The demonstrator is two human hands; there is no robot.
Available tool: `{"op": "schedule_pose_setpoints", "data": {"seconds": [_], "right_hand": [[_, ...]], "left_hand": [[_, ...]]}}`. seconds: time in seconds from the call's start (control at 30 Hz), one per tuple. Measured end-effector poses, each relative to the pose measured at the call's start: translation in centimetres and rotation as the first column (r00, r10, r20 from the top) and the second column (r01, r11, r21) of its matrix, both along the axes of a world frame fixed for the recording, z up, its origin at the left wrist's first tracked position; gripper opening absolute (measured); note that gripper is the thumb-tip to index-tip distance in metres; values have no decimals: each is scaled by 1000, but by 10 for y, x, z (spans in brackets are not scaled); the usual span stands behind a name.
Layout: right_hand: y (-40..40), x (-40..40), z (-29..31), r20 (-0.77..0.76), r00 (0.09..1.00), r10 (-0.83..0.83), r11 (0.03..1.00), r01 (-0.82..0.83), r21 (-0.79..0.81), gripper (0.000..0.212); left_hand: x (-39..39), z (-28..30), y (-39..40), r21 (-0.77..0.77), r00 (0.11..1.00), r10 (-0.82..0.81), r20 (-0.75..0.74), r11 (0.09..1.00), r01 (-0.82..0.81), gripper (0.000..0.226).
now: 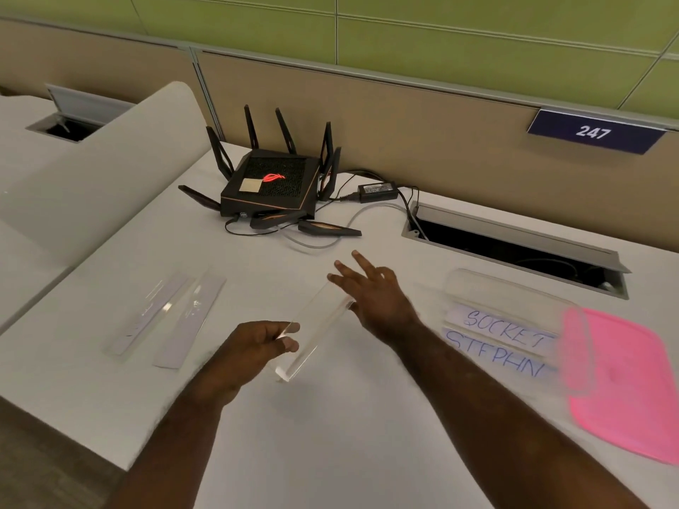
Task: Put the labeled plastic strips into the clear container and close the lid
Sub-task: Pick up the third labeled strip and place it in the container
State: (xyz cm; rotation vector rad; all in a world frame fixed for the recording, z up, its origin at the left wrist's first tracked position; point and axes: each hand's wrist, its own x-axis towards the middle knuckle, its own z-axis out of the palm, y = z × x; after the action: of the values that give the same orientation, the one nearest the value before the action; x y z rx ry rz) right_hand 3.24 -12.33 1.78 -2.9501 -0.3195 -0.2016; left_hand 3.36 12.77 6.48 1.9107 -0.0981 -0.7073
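Green wall panels and a tan partition backed a pale, matte desk [330,416]. At its middle the left hand [253,347] pinched the near end of a clear plastic strip [316,332] between thumb and fingers [286,343], while the right hand [374,295] met the strip's far end with its fingers [349,266] spread wide, seemingly only steadying it. The strip looked rigid, glossy and slick, long and narrow with bright edges; a light pinch at one end could let it swivel or slip, and motion blur suggested speed that would worsen this. Right of that strip stood the clear container [514,299], thin-walled and nearly invisible, holding two strips with handwritten labels [503,332]; a misjudged rim could catch the incoming strip or nudge the light container. Just beyond the container lay the pink lid [624,380], flat, flexible-looking, round-cornered. Left of the held strip, two more strips [165,317] lay flat side by side.
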Motion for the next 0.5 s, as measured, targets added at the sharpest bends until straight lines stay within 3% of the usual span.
{"op": "schedule_pose_setpoints", "data": {"seconds": [0.2, 0.37, 0.5], "right_hand": [[-50, -19, 16, -50, 999, 9, 1000, -10, -3, 62], [-93, -43, 31, -85, 993, -87, 996, 86, -25, 52], [-128, -65, 43, -88, 978, -191, 981, 192, 1, 50]], "left_hand": [[12, -1, -15, -54, 995, -98, -21, 994, 97, 30], [29, -4, -46, 99, 971, -170, 169, 983, 155, 40], [36, -4, -80, 278, 875, -364, 320, 919, 281, 60]]}}
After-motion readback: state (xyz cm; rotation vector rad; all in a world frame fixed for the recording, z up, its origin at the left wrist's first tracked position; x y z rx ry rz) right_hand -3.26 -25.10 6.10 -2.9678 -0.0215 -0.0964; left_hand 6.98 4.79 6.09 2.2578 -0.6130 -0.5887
